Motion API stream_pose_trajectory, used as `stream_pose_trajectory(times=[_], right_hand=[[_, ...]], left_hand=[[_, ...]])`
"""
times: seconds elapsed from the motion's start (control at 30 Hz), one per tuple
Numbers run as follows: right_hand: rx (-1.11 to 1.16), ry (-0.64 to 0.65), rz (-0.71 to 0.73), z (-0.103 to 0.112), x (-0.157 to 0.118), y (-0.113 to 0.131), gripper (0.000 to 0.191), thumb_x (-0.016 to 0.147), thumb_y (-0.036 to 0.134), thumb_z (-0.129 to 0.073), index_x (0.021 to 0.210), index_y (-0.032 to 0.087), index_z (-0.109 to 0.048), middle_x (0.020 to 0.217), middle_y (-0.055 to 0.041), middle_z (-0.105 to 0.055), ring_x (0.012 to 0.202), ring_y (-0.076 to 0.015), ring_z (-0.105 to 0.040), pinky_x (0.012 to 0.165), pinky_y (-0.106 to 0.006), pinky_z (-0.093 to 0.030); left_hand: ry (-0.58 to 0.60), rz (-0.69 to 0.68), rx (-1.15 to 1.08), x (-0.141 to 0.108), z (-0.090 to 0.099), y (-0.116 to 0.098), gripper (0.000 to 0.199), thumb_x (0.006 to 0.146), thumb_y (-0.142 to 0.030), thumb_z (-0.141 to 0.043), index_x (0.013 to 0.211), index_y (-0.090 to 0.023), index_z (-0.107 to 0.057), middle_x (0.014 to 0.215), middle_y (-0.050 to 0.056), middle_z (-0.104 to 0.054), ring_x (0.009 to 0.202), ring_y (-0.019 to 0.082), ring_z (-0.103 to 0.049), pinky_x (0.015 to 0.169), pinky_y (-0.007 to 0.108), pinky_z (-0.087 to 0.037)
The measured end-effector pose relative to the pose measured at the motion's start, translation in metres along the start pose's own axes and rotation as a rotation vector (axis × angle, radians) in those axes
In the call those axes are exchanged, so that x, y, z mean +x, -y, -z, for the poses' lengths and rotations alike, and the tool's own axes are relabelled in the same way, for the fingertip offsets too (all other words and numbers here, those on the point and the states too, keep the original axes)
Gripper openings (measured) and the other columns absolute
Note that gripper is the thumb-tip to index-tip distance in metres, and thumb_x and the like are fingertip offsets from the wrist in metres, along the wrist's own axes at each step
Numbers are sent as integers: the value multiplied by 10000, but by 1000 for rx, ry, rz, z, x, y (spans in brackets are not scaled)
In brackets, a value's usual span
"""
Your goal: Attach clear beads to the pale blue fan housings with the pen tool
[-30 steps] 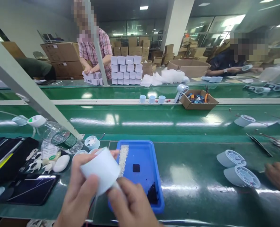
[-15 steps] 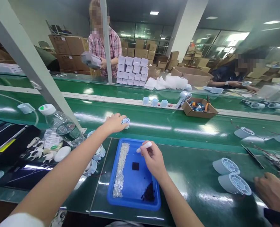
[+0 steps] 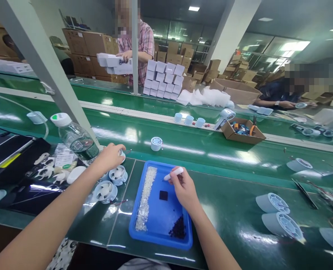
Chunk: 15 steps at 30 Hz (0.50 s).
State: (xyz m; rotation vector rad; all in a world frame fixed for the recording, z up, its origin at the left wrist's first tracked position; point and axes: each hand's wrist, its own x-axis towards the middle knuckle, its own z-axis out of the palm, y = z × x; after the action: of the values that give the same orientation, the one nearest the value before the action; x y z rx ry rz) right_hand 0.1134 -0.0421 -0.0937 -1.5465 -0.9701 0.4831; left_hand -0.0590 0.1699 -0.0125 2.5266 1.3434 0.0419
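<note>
My left hand (image 3: 112, 156) is curled round a light-blue fan housing (image 3: 122, 155), mostly hidden behind the fingers, at the left of the tray. Two more housings with white fan blades (image 3: 104, 191) sit just below it. A light-blue housing (image 3: 156, 144) with a short wire stands on the green belt, apart from both hands. Over the blue tray (image 3: 161, 243), my right hand (image 3: 183, 187) grips a white pen-like tool (image 3: 174, 173), its tip pointing left. The tray holds a strip of small whitish pieces (image 3: 146, 198), a black square (image 3: 163, 195) and a pile of dark bits (image 3: 178, 228).
A plastic bottle (image 3: 79, 140) stands at the left beside white parts and a black case. Light-blue housings (image 3: 281, 225) lie at the right. Across the belt are a carton of parts (image 3: 242, 131), stacked white boxes (image 3: 163, 80) and two people at work.
My left hand has left the housing on the belt and moved left and down to another one. My right hand stays over the tray. The co-worker's hand at the right has gone from view.
</note>
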Motion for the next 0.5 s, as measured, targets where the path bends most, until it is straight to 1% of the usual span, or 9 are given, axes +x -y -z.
stream_pose_trajectory(times=[0.07,0.13,0.17,0.23,0.27,0.3,0.37,0.43,0.5], right_hand=[[-45,-2,16,0,0,2,216,928,407,-475,912,195,-513,770,-19,-603,675,-158,-583,668,-295,-481],[-101,16,37,2,0,5,193,915,379,-505,854,197,-526,748,-8,-581,665,-153,-549,661,-287,-447],[-133,36,50,3,0,7,183,904,365,-525,830,198,-535,739,-4,-571,660,-151,-531,657,-285,-431],[-191,49,74,8,-4,12,162,889,348,-552,828,198,-554,749,-3,-569,670,-151,-518,662,-283,-417],[-203,25,77,10,-7,14,154,895,346,-546,851,199,-558,762,-5,-577,683,-152,-526,671,-282,-420],[-202,-18,74,13,-13,15,154,908,349,-529,875,200,-551,770,-6,-584,694,-152,-538,681,-281,-427],[-168,-112,46,18,-28,15,170,937,361,-486,899,201,-525,750,0,-589,673,-145,-549,663,-271,-438],[-144,-150,17,20,-46,13,178,952,367,-463,899,202,-506,705,12,-576,625,-134,-535,612,-252,-433],[-160,-155,19,20,-62,8,167,954,357,-464,906,202,-504,705,14,-568,627,-133,-528,593,-244,-426]], left_hand=[[-108,-16,-33,-15,9,-10,436,857,-320,-447,1263,-191,-538,1199,146,-526,1032,306,-569,877,400,-451],[-257,-29,-120,-37,16,-19,451,879,-377,-452,1298,-212,-480,1270,131,-498,1121,313,-517,921,405,-428],[-327,-24,-216,-49,18,-23,456,866,-412,-498,1283,-229,-474,1273,120,-504,1132,310,-511,922,401,-432],[-432,-10,-552,-73,15,-25,477,781,-452,-649,1187,-258,-490,1219,91,-553,1085,288,-547,869,369,-472],[-438,3,-758,-84,11,-23,482,724,-449,-717,1116,-260,-509,1168,76,-586,1039,272,-573,819,339,-496],[-415,25,-955,-94,6,-20,472,681,-440,-761,1049,-256,-530,1115,61,-615,997,253,-592,766,300,-512],[-332,103,-1285,-112,-5,-10,397,633,-403,-806,922,-237,-590,1003,34,-659,916,217,-614,679,232,-521],[-237,250,-1499,-126,-14,-1,312,626,-373,-814,849,-232,-648,909,9,-684,830,196,-626,624,207,-532],[-188,389,-1627,-138,-18,4,265,651,-368,-791,860,-243,-687,894,1,-706,811,209,-643,611,227,-562]])
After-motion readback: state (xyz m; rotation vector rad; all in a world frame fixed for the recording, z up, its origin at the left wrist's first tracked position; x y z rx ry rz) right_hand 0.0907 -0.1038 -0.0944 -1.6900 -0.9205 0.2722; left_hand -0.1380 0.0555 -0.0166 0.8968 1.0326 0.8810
